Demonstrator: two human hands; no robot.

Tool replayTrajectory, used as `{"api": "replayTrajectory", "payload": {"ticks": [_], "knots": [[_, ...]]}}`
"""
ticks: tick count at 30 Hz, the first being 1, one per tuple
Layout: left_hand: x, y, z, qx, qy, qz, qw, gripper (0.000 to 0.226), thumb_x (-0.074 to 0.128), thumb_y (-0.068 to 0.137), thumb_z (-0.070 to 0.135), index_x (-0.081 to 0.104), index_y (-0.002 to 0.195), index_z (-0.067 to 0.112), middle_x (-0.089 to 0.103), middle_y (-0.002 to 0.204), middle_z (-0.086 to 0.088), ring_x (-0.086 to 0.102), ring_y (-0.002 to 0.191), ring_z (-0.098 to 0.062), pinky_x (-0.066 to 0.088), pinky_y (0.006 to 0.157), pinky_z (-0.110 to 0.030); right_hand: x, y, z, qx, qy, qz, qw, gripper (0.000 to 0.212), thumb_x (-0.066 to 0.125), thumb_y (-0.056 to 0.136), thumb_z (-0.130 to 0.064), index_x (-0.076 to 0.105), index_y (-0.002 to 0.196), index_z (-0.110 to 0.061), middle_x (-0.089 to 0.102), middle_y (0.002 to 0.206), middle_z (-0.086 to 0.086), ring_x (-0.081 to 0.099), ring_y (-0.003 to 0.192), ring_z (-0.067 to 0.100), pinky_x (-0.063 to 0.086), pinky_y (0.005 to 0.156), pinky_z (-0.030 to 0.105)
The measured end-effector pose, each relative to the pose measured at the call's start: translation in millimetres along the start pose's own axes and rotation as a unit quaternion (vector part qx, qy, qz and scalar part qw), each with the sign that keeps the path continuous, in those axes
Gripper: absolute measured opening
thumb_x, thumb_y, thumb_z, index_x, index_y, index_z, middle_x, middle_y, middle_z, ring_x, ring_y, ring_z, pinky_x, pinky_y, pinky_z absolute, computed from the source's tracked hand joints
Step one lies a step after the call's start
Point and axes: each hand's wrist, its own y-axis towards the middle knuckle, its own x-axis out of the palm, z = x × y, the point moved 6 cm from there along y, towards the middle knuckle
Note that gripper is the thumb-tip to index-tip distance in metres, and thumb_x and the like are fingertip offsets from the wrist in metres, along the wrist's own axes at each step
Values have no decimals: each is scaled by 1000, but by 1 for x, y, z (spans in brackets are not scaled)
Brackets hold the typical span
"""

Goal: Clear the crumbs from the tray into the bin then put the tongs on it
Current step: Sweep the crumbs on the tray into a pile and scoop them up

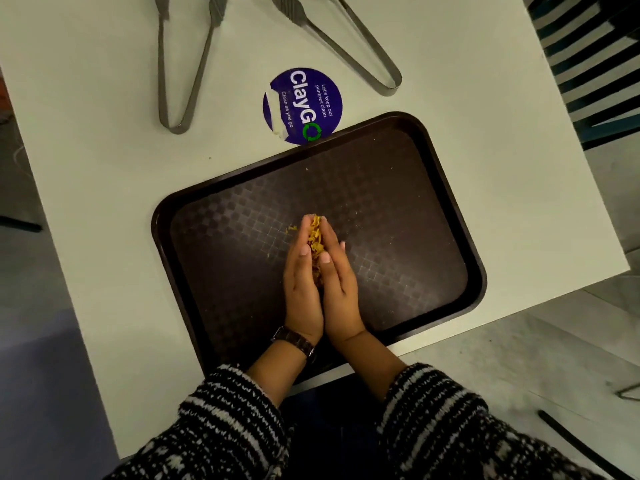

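A dark brown tray [398,188] lies tilted on the white table, its near edge over the table's front. Over its middle my left hand [303,292] and my right hand [341,296] are pressed together, palms facing, with a heap of yellow crumbs [316,239] squeezed between them. A few loose crumbs [291,229] lie on the tray just left of my fingertips. Two pairs of metal tongs rest beyond the tray: one pair [180,71] at the back left, the other pair [360,53] at the back right. No bin is in view.
A round blue sticker [304,105] is on the white table [519,168], partly under the tray's far edge. A dark slatted chair [588,64] stands past the table's right edge. Grey floor shows at the left and right.
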Motion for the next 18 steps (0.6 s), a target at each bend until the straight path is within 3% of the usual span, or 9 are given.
{"api": "replayTrajectory", "payload": {"ticks": [2, 4, 6, 12, 18], "knots": [[0, -3, 4, -7, -15, 14, 1000, 46, 29, 96, 32, 34, 141, 22, 38, 145, 9, 40, 129, 1, 36, 103, -16, -5, -1, -5, 47, 96, 13, 994, 41, 33, 101, -15, 38, 141, -10, 39, 148, -1, 40, 130, -5, 35, 107, 17], [1, -5, 6, -30, -49, 41, 998, 41, 29, 99, 24, 38, 139, 19, 43, 139, 13, 45, 122, 9, 39, 95, -8, -9, 0, -5, 94, 168, 22, 981, 39, 34, 100, -12, 44, 137, -7, 47, 142, 2, 48, 124, -3, 43, 96, 11], [1, -5, 5, -57, -94, 68, 992, 40, 28, 99, 18, 42, 137, 15, 47, 133, 14, 51, 113, 12, 43, 88, -7, -10, 2, -5, 135, 230, 24, 964, 37, 35, 100, -14, 50, 133, -6, 55, 135, 4, 54, 122, 9, 46, 98, 19], [2, -1, 6, -134, -240, 110, 955, 33, 36, 96, 13, 58, 121, 12, 57, 130, -12, 56, 118, -21, 42, 102, -36, -9, 3, -6, 225, 360, 64, 903, 31, 48, 95, -14, 60, 121, -2, 66, 119, 13, 64, 110, 22, 53, 92, 31], [1, 6, 9, -161, -323, 128, 924, 31, 38, 94, 11, 60, 114, 5, 66, 110, -9, 66, 97, -17, 55, 80, -25, -1, 8, -3, 271, 434, 89, 855, 35, 52, 93, -13, 55, 124, 3, 61, 124, 22, 58, 116, 33, 53, 92, 38]]}}
